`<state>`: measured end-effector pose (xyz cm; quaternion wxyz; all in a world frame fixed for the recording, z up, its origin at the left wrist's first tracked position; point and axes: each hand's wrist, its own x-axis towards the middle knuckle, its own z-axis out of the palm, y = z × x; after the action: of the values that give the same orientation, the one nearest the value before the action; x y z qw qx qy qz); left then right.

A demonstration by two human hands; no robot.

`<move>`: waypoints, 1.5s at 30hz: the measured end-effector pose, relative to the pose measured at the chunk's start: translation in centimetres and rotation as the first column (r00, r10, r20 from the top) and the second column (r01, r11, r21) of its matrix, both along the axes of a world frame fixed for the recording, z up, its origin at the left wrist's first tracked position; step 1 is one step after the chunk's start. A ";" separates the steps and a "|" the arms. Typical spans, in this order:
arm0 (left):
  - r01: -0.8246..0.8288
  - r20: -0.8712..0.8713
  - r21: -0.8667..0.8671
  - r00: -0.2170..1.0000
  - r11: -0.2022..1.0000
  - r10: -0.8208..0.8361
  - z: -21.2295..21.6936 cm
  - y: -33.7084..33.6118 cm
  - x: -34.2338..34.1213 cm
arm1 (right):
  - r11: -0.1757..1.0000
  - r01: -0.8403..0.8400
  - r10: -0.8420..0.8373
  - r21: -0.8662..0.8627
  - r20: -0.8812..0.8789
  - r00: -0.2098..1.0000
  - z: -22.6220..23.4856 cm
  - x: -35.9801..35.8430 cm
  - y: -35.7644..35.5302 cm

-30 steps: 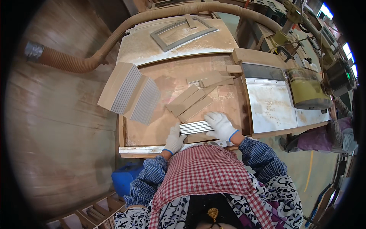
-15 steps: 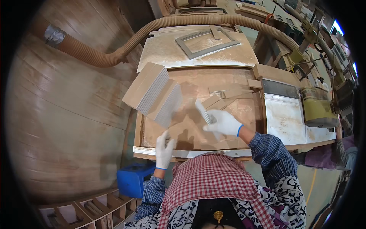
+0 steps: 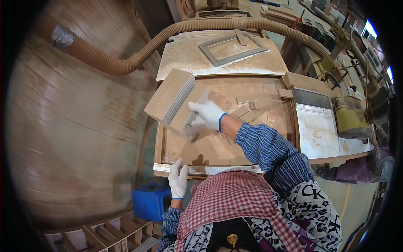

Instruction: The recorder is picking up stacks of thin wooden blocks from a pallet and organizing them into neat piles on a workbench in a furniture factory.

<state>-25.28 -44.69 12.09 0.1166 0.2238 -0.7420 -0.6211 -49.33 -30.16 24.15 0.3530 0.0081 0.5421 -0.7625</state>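
Observation:
My right hand (image 3: 206, 114), in a white knit glove, is at the near right face of the stacked brown boards (image 3: 170, 98). Its fingers close on the grooved board ends there, and the palm hides part of what it grips. The stack sits at a slant at the table's left side, in two stepped rows with pale grooved edges. My left hand (image 3: 178, 180), gloved too, is at the white front edge of the table (image 3: 201, 169). Thumb and forefinger are apart, and nothing shows between them.
Loose board pieces (image 3: 256, 107) lie right of the stack. A grey frame (image 3: 228, 49) rests on the far panel, with a ribbed hose (image 3: 201, 26) arching behind. On the right stands a machine with a yellowish cover (image 3: 351, 115); a blue stool (image 3: 149, 201) is below left. Another person's sleeve (image 3: 359, 170) shows at right.
My right hand has moved left from mid-table, where it held thin grooved board pieces, to the stack. My left hand has lowered slightly to the table's front edge. The view has shifted a little.

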 end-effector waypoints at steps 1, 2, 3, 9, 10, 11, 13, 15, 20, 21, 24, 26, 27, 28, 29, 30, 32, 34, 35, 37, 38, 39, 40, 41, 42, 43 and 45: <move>0.030 -0.013 -0.066 0.999 0.997 -0.031 -0.3 -0.2 0.2 | 1.000 0.008 -0.008 -0.014 -0.025 1.000 0.3 -0.1 -0.2; 0.059 -0.023 -0.132 0.998 0.990 -0.062 -0.6 -0.4 0.4 | 1.000 0.007 -0.007 -0.011 -0.025 1.000 0.7 -0.2 -0.3; 0.060 -0.024 -0.129 0.998 0.990 -0.064 -0.5 -0.3 0.4 | 1.000 0.001 0.000 0.022 -0.044 0.999 1.0 -0.3 -0.4; 0.026 0.034 0.145 0.999 0.989 -0.031 1.2 1.1 0.1 | 0.998 -0.051 0.051 0.035 0.001 0.999 0.6 -1.5 -1.3; 0.050 0.032 0.080 0.998 0.996 -0.053 0.9 1.2 0.0 | 0.997 -0.057 0.057 0.047 0.007 0.998 1.0 -1.5 -1.3; 0.077 0.031 0.016 0.997 0.997 -0.077 0.7 1.4 -0.2 | 0.997 -0.053 0.052 0.050 0.013 0.999 1.6 -1.9 -0.8; 0.141 0.042 -0.041 0.989 0.989 -0.139 1.2 2.0 -0.9 | 0.881 -0.319 0.399 0.349 -0.189 0.897 3.2 -2.7 1.0; 0.250 0.059 -0.186 0.968 0.950 -0.243 1.5 2.9 -2.1 | 0.851 -0.276 0.406 0.446 -0.228 0.885 3.2 -2.9 3.4; 0.453 0.125 -0.260 0.891 0.853 -0.435 -0.6 6.6 -6.1 | 0.466 -0.051 0.759 0.883 -0.369 0.536 -4.6 0.6 15.1; 0.567 0.181 -0.300 0.824 0.767 -0.538 -0.9 7.8 -7.3 | 0.353 0.054 0.787 0.934 -0.328 0.522 -8.3 2.0 18.4; 0.711 0.303 -0.363 0.701 0.602 -0.645 -4.0 9.8 -9.5 | 0.157 0.051 0.655 0.986 -0.142 0.742 -11.1 7.6 24.0; 0.788 0.467 -0.329 0.614 0.520 -0.636 -4.2 11.3 -10.4 | 0.118 0.025 0.566 0.993 -0.088 0.820 -12.4 10.0 25.7; 0.800 0.470 -0.329 0.599 0.501 -0.648 -4.6 12.1 -10.6 | 0.093 0.093 0.494 0.991 -0.127 0.860 -13.1 11.1 26.0; 0.772 0.450 -0.363 0.635 0.521 -0.627 -5.0 12.9 -10.7 | 0.063 0.157 0.422 0.986 -0.169 0.891 -13.7 11.8 26.4; 0.741 0.429 -0.397 0.672 0.542 -0.604 -5.4 13.4 -10.6 | 0.089 0.115 0.360 0.989 -0.140 0.923 -14.4 12.0 26.3; 0.750 0.431 -0.400 0.661 0.527 -0.614 -5.5 13.7 -10.8 | 0.091 0.118 0.342 0.989 -0.142 0.929 -15.0 12.0 26.7; 0.743 0.487 -0.331 0.662 0.582 -0.570 -5.7 14.0 -10.8 | 0.181 0.199 0.341 0.963 -0.252 0.906 -16.1 12.0 27.2; 0.690 0.446 -0.290 0.711 0.663 -0.545 -4.7 14.3 -10.2 | 0.259 0.213 0.314 0.942 -0.291 0.904 -15.7 11.9 27.9; 0.618 0.403 -0.243 0.765 0.747 -0.502 -4.3 14.4 -10.0 | 0.334 0.226 0.299 0.915 -0.330 0.895 -15.5 11.6 28.2; 0.602 0.352 -0.277 0.789 0.749 -0.504 -4.0 14.0 -9.9 | 0.382 0.268 0.279 0.884 -0.387 0.879 -15.2 10.8 28.4; 0.584 0.296 -0.311 0.809 0.750 -0.508 -3.9 13.9 -9.9 | 0.426 0.311 0.256 0.849 -0.443 0.859 -15.0 10.2 28.5; 0.578 0.298 -0.311 0.813 0.755 -0.499 -3.5 14.1 -9.9 | 0.431 0.306 0.263 0.849 -0.443 0.857 -14.5 9.5 28.3; 0.514 0.212 -0.453 0.856 0.729 -0.472 -2.7 14.3 -10.0 | 0.472 0.354 0.195 0.808 -0.487 0.851 -13.6 8.6 27.9; 0.431 0.121 -0.582 0.885 0.690 -0.450 -2.3 14.4 -10.2 | 0.508 0.402 0.125 0.762 -0.527 0.841 -13.0 7.6 27.4; 0.425 0.121 -0.582 0.888 0.693 -0.443 -2.1 14.5 -10.6 | 0.512 0.398 0.131 0.762 -0.527 0.840 -13.0 6.7 27.0; 0.377 0.080 -0.623 0.902 0.685 -0.424 -2.0 14.7 -11.1 | 0.595 0.488 0.028 0.639 -0.623 0.781 -13.2 5.7 26.6; 0.321 0.038 -0.661 0.917 0.678 -0.396 -2.4 14.7 -12.1 | 0.658 0.543 -0.048 0.522 -0.691 0.721 -13.7 3.9 26.0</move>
<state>-37.39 -29.99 9.65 0.1033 -0.0153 -0.9335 -0.3431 -45.39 -4.13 10.46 -0.0154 -0.0182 0.8612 -0.5077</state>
